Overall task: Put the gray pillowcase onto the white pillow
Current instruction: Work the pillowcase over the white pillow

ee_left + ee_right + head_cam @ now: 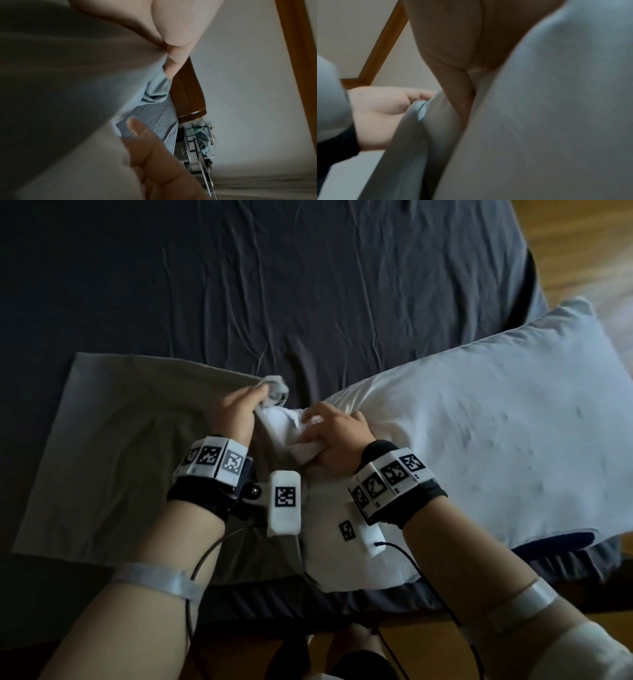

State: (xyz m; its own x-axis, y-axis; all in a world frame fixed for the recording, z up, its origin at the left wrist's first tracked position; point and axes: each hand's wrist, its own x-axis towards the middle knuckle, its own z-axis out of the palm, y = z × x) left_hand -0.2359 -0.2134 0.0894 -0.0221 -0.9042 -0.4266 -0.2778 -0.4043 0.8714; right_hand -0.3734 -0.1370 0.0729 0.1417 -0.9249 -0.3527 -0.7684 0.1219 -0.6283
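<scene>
The left hand [241,409] grips the bunched open edge of the gray pillowcase [113,446], lying flat on the dark bed sheet [274,285]; just beside it the right hand [337,436] clutches the near end of the white pillow [496,419], stretching right across the bed

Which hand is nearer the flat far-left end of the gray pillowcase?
Left. The left hand grips the gray pillowcase at its bunched opening; the right hand sits farther right, gripping the white pillow.
</scene>
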